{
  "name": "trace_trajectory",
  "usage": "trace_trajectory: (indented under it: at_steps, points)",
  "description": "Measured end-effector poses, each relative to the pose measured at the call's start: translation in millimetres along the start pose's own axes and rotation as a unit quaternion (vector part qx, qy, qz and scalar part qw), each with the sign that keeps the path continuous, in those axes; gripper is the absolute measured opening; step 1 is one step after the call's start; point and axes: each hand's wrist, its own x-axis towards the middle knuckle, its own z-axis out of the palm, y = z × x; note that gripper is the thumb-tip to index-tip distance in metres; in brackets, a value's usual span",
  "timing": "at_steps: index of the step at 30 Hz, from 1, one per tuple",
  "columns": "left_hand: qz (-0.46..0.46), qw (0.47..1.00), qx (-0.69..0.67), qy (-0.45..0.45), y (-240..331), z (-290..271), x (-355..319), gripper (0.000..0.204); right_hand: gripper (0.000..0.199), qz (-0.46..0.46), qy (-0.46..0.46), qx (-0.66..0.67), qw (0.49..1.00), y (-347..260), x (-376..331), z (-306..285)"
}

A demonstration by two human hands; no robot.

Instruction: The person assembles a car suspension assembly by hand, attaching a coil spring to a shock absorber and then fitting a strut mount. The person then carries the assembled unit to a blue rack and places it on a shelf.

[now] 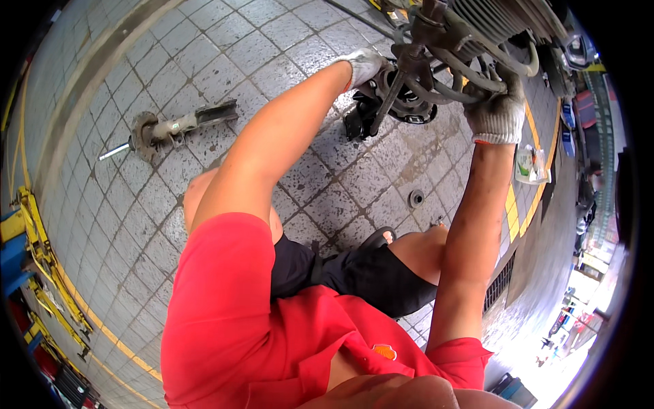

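At 12 to 1 o'clock I see the left hand in a pale glove, reaching up to the dark metal parts. Its fingers bend over at the far side and their tips are hidden, so I cannot tell if they are wide, narrow or holding something. Near 2 o'clock is the right hand, in a dirty gray glove with a ribbed cuff. It is right up by the low end of the big coil spring. Its fingers go up among the loops, and I cannot tell how tight they are.

That spring is between 1 and 2 o'clock. A long threaded rod leans beside it, next to the left hand. Black parts sit just under the left hand.

Over at 10 o'clock, a rusty strut lies on the tile floor, with its shiny rod pointing left. Toward 3 o'clock I see a small round metal piece on the tiles. Farther out that way, a white and green packet lies near the yellow lines.
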Motion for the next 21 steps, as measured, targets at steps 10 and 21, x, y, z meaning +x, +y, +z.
trace_trajectory:
  at_steps: [10,21]
  points:
    - [-0.028,0.993,-0.005,-0.116,6.3,-10.9,-16.1,0.039,0.046,0.049,-0.103,-0.010,0.993,-27.3,14.2,-50.0]
    - [-0.081,0.951,-0.027,-0.296,-6.9,-2.6,-3.0,0.040,0.030,-0.032,0.033,-0.114,0.992,-28.3,-20.6,-31.3]
